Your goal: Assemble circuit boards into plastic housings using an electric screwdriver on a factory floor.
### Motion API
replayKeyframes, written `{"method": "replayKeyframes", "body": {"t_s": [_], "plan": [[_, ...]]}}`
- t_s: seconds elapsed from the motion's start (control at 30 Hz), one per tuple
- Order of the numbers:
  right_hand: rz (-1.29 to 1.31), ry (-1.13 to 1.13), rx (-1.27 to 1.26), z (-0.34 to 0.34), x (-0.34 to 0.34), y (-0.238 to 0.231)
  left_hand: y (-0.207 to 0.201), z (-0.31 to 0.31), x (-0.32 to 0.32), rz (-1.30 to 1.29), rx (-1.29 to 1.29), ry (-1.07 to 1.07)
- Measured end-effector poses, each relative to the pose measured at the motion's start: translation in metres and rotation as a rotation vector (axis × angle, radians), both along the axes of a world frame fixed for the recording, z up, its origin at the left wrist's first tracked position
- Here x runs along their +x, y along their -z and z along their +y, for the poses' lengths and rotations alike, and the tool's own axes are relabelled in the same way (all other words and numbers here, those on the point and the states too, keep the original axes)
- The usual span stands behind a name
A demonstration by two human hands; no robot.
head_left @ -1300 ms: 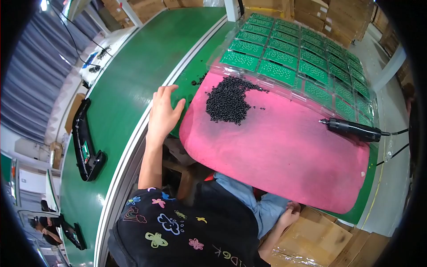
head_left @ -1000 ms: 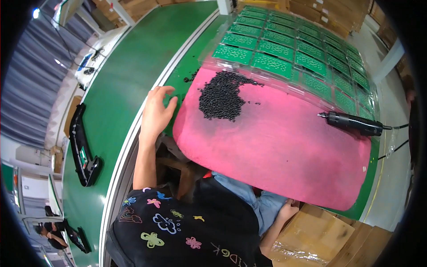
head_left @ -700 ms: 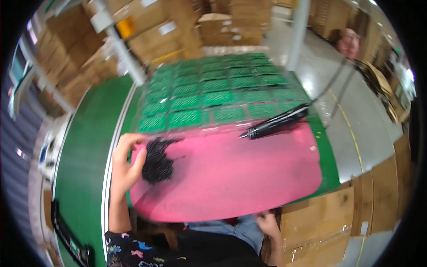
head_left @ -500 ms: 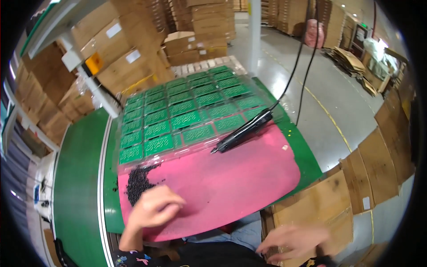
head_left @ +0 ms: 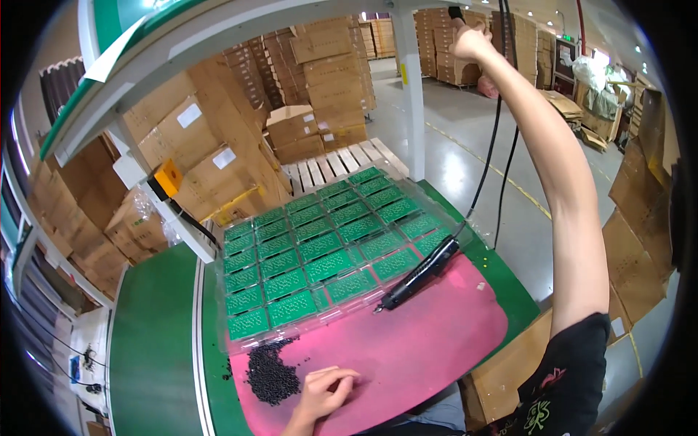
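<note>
My left hand (head_left: 325, 393) rests on the pink mat (head_left: 422, 349), fingers loosely apart, right beside a pile of small black screws (head_left: 269, 372). It holds nothing that I can see. My right hand (head_left: 469, 40) is raised high overhead and is closed around something dark at the top of the hanging black cables (head_left: 502, 138). A black electric screwdriver (head_left: 418, 275) lies on the mat, tip pointing left, against a clear tray of green circuit boards (head_left: 320, 254).
A green conveyor belt (head_left: 153, 341) runs along the left of the bench. Stacked cardboard boxes (head_left: 240, 116) and a wooden pallet (head_left: 342, 161) stand behind it. A white post (head_left: 413, 94) rises behind the tray. Flattened cartons (head_left: 640, 218) lie at the right.
The view has swung up from the bench to the room. My right arm has risen overhead from below the bench edge. My left hand has moved from the mat's edge to beside the screws.
</note>
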State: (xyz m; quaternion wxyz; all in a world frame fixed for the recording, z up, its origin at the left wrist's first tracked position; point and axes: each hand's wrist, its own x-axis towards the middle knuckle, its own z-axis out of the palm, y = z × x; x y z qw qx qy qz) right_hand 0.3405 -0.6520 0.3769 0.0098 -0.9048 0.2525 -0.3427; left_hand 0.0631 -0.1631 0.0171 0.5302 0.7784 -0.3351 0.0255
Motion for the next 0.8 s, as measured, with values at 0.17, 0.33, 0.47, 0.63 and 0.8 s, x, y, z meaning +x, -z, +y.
{"method": "replayKeyframes", "body": {"t_s": [0.17,0.33,0.47,0.63,0.8], "plan": [[-0.238,-0.221,-0.330,-0.053,0.024,-0.008,-0.003,-0.001,0.000,-0.009,0.031,0.034],[-0.374,-0.073,-0.151,-0.019,0.009,0.012,-0.004,0.005,-0.001,-0.022,0.000,0.052],[-0.607,-0.234,-0.270,0.044,-0.039,0.046,-0.004,0.011,-0.006,-0.058,0.027,0.053],[-0.759,-0.802,-0.079,0.125,-0.199,0.139,0.002,0.006,-0.002,-0.156,0.048,0.041],[-0.885,-0.580,0.406,0.070,-0.362,0.301,-0.013,-0.008,-0.031,-0.107,-0.032,0.030]]}}
